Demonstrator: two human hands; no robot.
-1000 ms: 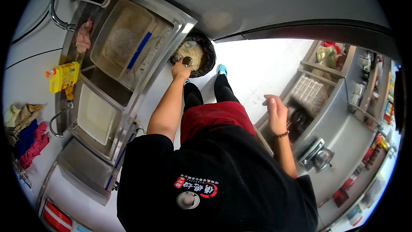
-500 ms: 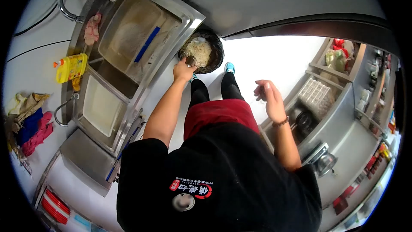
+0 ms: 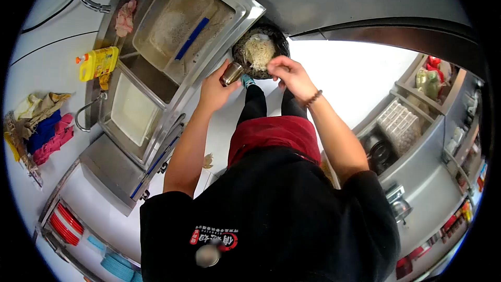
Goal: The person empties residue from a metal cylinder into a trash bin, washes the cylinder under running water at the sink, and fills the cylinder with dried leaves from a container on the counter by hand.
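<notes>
My left hand (image 3: pixel 215 90) is wrapped round a small metal cup (image 3: pixel 231 73), which is tilted beside the bin. A black-lined bin (image 3: pixel 282 47) stands on the floor beyond my hands, with pale, rice-like scraps (image 3: pixel 259 51) inside. My right hand (image 3: pixel 290 75) is over the bin's near right edge, its fingers curled together; whatever is between them, if anything, is too small to make out.
At the left is a steel sink (image 3: pixel 172 99) with a murky tub (image 3: pixel 172 21) and a white tub (image 3: pixel 133 107). A yellow bottle (image 3: pixel 99 63) stands behind it. Shelves with a white basket (image 3: pixel 399 122) line the right side.
My right hand has moved left and forward to the bin, its fingers now curled. My left hand has drawn the cup back from over the bin to its near left side.
</notes>
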